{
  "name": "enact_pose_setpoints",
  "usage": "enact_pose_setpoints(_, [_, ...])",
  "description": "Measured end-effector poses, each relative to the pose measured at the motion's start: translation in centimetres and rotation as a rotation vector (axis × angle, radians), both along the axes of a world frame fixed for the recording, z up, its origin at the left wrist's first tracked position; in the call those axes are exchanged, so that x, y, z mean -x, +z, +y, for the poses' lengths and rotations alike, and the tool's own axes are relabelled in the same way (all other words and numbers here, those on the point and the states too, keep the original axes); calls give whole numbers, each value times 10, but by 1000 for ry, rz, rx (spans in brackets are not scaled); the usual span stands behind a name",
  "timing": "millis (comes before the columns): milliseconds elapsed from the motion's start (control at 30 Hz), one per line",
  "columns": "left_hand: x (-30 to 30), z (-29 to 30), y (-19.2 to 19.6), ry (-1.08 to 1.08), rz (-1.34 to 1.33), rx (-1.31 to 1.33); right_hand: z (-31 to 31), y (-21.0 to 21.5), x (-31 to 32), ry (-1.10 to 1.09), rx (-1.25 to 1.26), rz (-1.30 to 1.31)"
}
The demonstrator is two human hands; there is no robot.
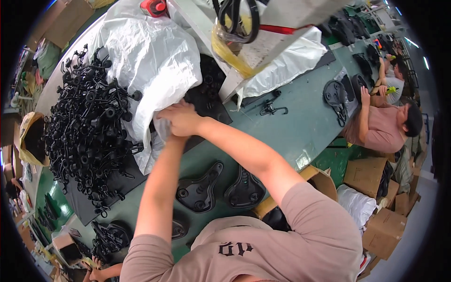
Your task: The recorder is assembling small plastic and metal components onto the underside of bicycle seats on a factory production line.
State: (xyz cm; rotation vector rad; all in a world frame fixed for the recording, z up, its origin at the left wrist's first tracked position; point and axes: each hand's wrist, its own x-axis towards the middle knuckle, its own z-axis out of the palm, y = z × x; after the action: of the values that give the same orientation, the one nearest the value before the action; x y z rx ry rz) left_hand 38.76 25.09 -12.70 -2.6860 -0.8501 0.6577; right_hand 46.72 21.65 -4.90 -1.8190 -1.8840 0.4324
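A large white plastic bag [155, 61] lies across the table in front of me, its lower edge bunched at my hands. My right hand [182, 118] is closed, with its fingers curled over the bag's edge. Beneath it, my left hand [163, 129] reaches in at the same edge; its fingers are covered by the bag and the right hand, and the area is smeared by motion. Left of the bag rises a heap of black plastic parts with small wheels and rods [89, 122]. Dark flat parts [206, 87] show just beyond my right hand.
Black moulded plates [199, 188] lie on the green table [300, 113] near my body. A grey metal post [277, 42] stands ahead, with hanging black loops. A single black part [274, 104] lies right of it. Co-workers [380, 127] sit at right; cardboard boxes [383, 230] stand behind.
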Motion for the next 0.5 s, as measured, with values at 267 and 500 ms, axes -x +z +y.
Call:
enact_pose_setpoints(267, [-27,84,34,250,-469,145,49,4,-36,190,-523,197])
enact_pose_setpoints(500, [-52,99,11,310,-903,38,80,-30,-84,-256,-295,-201])
